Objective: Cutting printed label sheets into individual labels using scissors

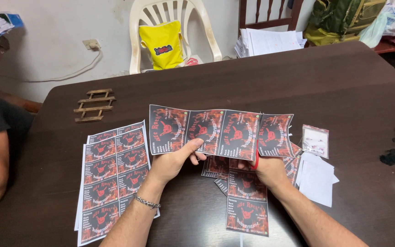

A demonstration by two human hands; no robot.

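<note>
A dark wooden table [298,77] fills the room's middle. On it, at the person's left, lies an uncut sheet of printed cards [110,171]. Above the table the person holds up a strip of four red-and-black cards [220,130]: the left hand [172,162] pinches its lower edge, thumb on top; the right hand [268,169] grips red-handled scissors [255,158] at the strip's right part. Cut cards [248,208] pile beneath the hands. A small clear bag [315,140] rests beside white paper slips [317,178].

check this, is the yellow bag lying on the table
No, the yellow bag sits on the white plastic chair behind the dark table.
</note>
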